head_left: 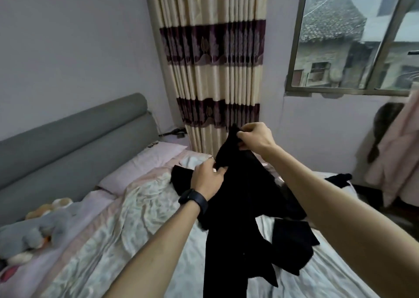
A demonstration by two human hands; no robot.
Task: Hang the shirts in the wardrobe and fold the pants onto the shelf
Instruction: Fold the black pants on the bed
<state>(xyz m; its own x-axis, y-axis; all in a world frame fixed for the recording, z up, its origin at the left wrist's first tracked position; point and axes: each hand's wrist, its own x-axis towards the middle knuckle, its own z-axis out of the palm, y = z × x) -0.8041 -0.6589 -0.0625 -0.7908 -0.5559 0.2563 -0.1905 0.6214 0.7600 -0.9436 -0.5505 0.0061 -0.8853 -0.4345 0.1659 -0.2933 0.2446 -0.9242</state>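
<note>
A black garment (240, 207) hangs above the bed, lifted between both hands; I cannot tell whether it is a shirt or pants. My right hand (256, 137) pinches its top edge, raised in front of the curtain. Lower and to the left, my left hand (207, 179), with a black band on the wrist, grips a fold of the same cloth. The garment's lower part trails down out of the frame. More black clothing (292, 243) lies on the bed to the right, and another dark piece (339, 179) sits near the bed's far edge.
The bed (127, 225) has a rumpled pale quilt, a pink pillow (145, 163) and a grey headboard (68, 138). Soft toys (38, 227) lie at the left. A striped curtain (215, 70) hangs ahead, a window (353, 36) at upper right. Pink clothing (394, 152) hangs at the right edge.
</note>
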